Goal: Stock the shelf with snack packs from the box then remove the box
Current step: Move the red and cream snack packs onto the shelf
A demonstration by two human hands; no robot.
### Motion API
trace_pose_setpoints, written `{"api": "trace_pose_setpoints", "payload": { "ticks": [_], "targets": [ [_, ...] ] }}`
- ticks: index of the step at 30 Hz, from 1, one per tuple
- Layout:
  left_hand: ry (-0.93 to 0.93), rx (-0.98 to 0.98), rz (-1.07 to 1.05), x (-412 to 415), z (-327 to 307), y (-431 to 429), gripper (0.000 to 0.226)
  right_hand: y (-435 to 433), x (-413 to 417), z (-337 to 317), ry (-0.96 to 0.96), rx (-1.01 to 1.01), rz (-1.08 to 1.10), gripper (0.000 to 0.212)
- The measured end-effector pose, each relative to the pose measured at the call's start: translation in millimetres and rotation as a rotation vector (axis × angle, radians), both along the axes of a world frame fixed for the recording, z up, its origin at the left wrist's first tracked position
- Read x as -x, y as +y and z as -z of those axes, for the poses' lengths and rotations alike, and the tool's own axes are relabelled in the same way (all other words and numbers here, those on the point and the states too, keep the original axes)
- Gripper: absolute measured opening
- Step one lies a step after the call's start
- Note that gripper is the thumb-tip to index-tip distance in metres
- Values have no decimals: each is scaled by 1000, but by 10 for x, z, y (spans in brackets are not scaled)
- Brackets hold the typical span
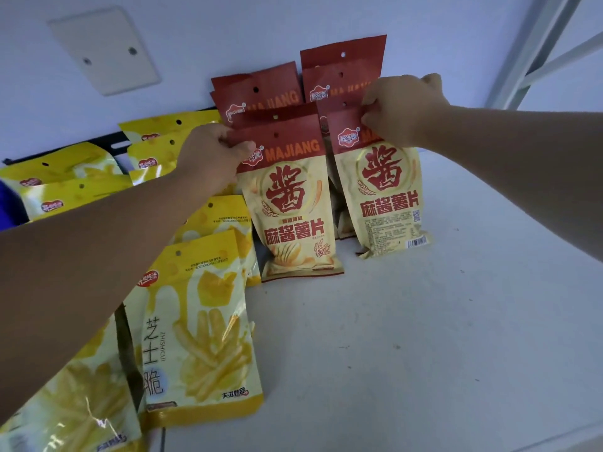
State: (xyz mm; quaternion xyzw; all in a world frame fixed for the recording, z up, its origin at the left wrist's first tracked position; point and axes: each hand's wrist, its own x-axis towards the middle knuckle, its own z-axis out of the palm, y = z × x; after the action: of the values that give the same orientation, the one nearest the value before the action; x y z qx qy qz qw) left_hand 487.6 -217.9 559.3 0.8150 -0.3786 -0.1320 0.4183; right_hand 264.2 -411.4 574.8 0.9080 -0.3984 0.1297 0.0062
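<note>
Two rows of red-topped, cream MAJIANG snack packs stand upright on the white shelf [440, 321]. My left hand [212, 154] pinches the top left corner of the front pack of the left row [293, 207]. My right hand [401, 109] pinches the top of the front pack of the right row [381, 194], which shows its back with a barcode. More red packs [261, 89] stand behind them against the wall. The box is not in view.
Rows of yellow snack packs [202, 321] stand to the left, partly under my left forearm. A white blank plate [104, 50] is fixed on the wall behind. A white shelf upright [535, 50] rises at the far right.
</note>
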Motion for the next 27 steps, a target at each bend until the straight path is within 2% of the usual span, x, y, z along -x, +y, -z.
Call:
{"api": "trace_pose_setpoints", "payload": {
  "ticks": [3, 6, 10, 13, 18, 20, 24, 27],
  "targets": [
    [14, 26, -13, -85, -37, 13, 32, 78, 23, -35, -79, -4, -20, 39],
    [-36, 28, -16, -139, -96, 81, 43, 184, 41, -31, -179, -87, -75, 42],
    [-151, -1, 20, -115, -185, 358, 41, 470, 47, 45, -333, -212, -93, 41],
    [-154, -21, 71, -105, -212, 726, 34, 888, 40, 145, -508, -347, -84, 36],
    [-166, -74, 33, -83, -106, 1543, 38, 1730, -2, 501, -500, -533, -169, 45],
    [-171, -110, -18, -27, -5, 1898, 50, 2059, -64, 660, -485, -653, -166, 45],
    [-261, -253, -34, 214, 308, 2576, 87, 2538, -249, 965, -484, -936, -162, 32],
    [-352, -402, 47, 372, 594, 2900, 111, 2687, -385, 1118, -537, -1081, -173, 45]
  ]
}}
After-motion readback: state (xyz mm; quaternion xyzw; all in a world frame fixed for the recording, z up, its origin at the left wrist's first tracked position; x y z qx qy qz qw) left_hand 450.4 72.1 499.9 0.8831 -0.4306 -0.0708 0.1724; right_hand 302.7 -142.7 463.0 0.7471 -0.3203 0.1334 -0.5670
